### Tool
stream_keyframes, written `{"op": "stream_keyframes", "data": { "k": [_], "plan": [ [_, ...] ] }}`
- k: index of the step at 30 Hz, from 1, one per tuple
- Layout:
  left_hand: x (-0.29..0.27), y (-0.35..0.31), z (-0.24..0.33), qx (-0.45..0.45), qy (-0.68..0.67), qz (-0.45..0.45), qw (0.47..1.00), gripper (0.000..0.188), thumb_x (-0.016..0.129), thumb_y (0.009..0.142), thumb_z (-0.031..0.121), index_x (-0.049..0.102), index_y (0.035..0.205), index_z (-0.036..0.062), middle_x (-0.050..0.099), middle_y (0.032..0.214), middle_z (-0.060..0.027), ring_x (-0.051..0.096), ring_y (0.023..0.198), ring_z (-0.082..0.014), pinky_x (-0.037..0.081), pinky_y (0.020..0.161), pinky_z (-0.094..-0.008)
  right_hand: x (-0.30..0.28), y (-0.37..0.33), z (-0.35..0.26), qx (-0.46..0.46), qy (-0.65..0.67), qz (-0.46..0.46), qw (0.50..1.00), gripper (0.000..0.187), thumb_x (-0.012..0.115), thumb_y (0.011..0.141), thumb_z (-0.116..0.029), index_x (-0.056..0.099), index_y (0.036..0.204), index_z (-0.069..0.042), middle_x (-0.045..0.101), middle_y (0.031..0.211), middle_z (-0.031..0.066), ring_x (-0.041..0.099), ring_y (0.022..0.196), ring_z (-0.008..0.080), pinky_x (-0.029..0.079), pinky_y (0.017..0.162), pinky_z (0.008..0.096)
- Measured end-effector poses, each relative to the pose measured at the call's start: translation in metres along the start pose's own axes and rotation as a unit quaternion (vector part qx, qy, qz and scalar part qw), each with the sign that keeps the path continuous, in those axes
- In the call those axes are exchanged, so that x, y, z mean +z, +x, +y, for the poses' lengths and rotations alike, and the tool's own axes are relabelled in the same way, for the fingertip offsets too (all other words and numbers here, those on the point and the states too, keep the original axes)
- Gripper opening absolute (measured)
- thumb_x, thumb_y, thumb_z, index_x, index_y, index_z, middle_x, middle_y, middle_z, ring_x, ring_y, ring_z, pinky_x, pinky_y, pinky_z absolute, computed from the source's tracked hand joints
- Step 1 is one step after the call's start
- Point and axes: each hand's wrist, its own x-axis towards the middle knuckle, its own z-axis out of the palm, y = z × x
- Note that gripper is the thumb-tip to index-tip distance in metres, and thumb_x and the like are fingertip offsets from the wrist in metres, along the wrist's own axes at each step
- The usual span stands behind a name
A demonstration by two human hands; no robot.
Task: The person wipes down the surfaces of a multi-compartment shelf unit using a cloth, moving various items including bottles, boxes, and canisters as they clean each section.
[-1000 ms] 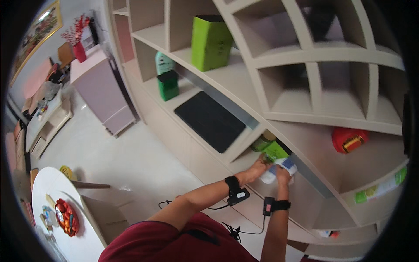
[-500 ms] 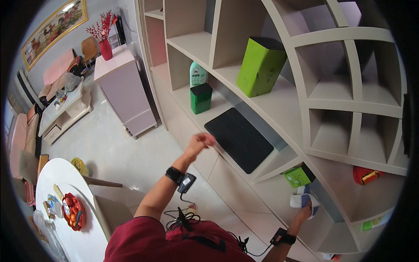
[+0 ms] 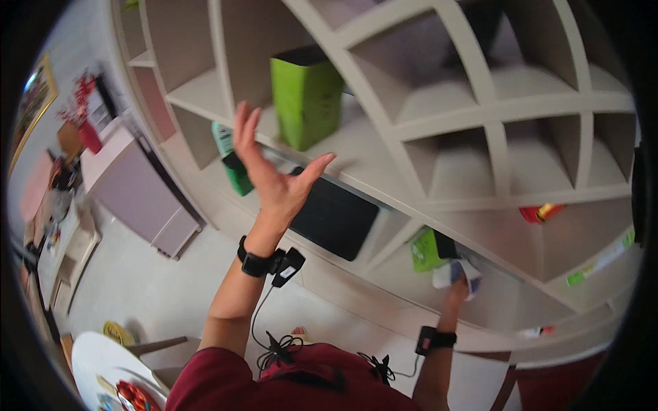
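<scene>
My left hand (image 3: 274, 181) is raised with its fingers spread and nothing in it. It is in front of the shelf unit, near a tall lime-green box (image 3: 305, 99) with a dark top. Beyond my left wrist, a flat black panel-like thing (image 3: 336, 218) lies on the lower shelf. My right hand (image 3: 458, 293) reaches into that lower shelf, closed on a white-and-blue cloth (image 3: 449, 274). Just behind the cloth stands a smaller lime-green box (image 3: 426, 252). A dark green container (image 3: 238, 175) and a pale green bottle (image 3: 222, 137) sit left of my left hand, partly blurred.
Curved cream shelf dividers (image 3: 439, 202) run above both hands. A red packet (image 3: 540, 214) lies in a right-hand compartment. To the left are a white cabinet (image 3: 140, 188) with a red vase (image 3: 89, 137) and a round white table (image 3: 92, 356).
My left hand has risen and opened, moving from beside the black panel toward the tall lime-green box. My right hand keeps the cloth near the small green box. The view has turned.
</scene>
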Motion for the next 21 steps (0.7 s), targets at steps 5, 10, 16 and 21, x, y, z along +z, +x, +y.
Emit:
{"op": "stream_keyframes", "data": {
  "k": [5,10,16,21],
  "plan": [
    [-0.001,-0.082,0.041,-0.023,-0.169,-0.045,0.984,0.062,0.070,0.067,0.014,0.036,0.118,0.0031,0.037,0.123,-0.0189,0.040,0.112,-0.0292,0.035,0.090,-0.0389,-0.033,0.006,-0.058,-0.058,0.239,0.056,0.968,0.030,0.042,0.087,-0.013,0.054,0.108,0.006,0.057,0.105,0.0112,0.054,0.094,0.0213,0.041,0.087,0.0301],
    [-0.005,-0.152,0.082,0.014,-0.310,-0.369,0.876,0.035,0.065,0.067,0.005,0.051,0.099,0.0034,0.053,0.105,-0.0144,0.054,0.094,-0.0269,0.045,0.076,-0.0352,-0.091,0.028,-0.088,0.050,0.291,0.162,0.942,0.029,0.045,0.085,-0.009,0.052,0.110,0.004,0.058,0.103,0.0114,0.056,0.091,0.0207,0.044,0.084,0.0312],
    [0.044,-0.238,0.111,-0.270,-0.287,-0.529,0.752,0.045,0.055,0.074,0.002,0.044,0.118,0.0011,0.054,0.105,-0.0179,0.055,0.095,-0.0333,0.045,0.080,-0.0374,-0.084,-0.021,-0.103,-0.008,-0.117,-0.225,0.967,0.046,0.060,0.076,-0.020,0.048,0.115,0.001,0.062,0.091,0.0164,0.062,0.080,0.0291,0.048,0.074,0.0380],
    [0.076,-0.283,0.108,-0.331,-0.251,-0.567,0.712,0.065,0.049,0.071,-0.002,0.027,0.132,0.0033,0.045,0.119,-0.0250,0.048,0.105,-0.0382,0.040,0.089,-0.0389,-0.021,-0.046,-0.116,0.049,-0.157,-0.206,0.965,0.049,0.061,0.071,-0.036,0.050,0.103,0.000,0.060,0.087,0.0245,0.057,0.080,0.0425,0.045,0.073,0.0471]
  ]
}}
